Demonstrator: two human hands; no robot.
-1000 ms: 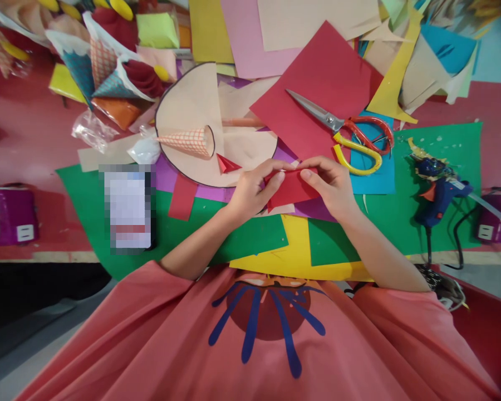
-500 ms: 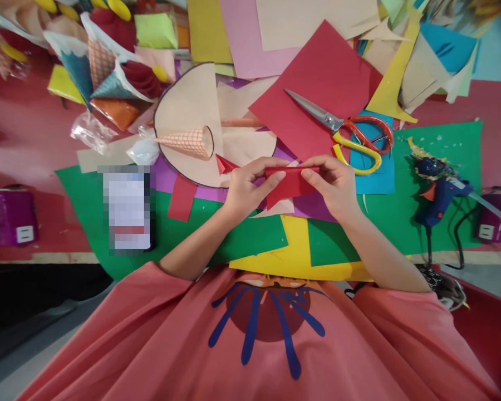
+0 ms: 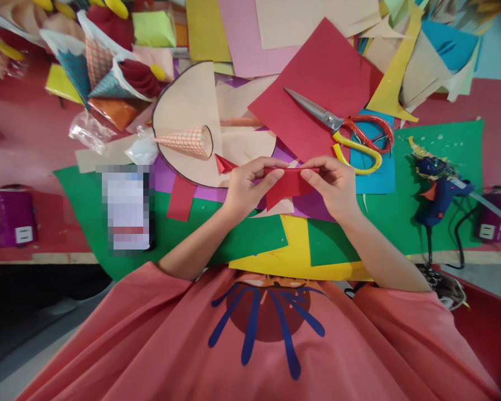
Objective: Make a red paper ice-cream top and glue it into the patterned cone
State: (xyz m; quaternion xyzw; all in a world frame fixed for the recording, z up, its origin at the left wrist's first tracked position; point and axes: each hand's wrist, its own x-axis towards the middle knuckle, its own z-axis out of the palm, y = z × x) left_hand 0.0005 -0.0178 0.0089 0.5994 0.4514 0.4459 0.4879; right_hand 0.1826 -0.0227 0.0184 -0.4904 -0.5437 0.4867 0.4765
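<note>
A small piece of red paper (image 3: 290, 186) is pinched along its upper edge between my two hands. My left hand (image 3: 253, 184) grips its left end, thumb in front and fingers behind. At the other end, my right hand (image 3: 332, 181) holds it the same way. The top edge looks folded or rolled; the fingers hide part of it. Just left of my left hand lies a small folded red paper piece (image 3: 224, 164), near a checked paper cone (image 3: 187, 141) on a cream paper circle (image 3: 183, 100). Scissors (image 3: 338, 125) with red and yellow handles rest beyond my right hand.
A blue glue gun (image 3: 438, 203) with its cord lies at the right on green paper (image 3: 404, 223). A phone (image 3: 129, 209) lies at the left, near a red paper strip (image 3: 181, 197). Finished cones (image 3: 104, 61) and bagged clay stand at the back left.
The thumbs and the red paper between them have shifted only very slightly. Both hands keep their pinch, and the things on the table stay where they were.
</note>
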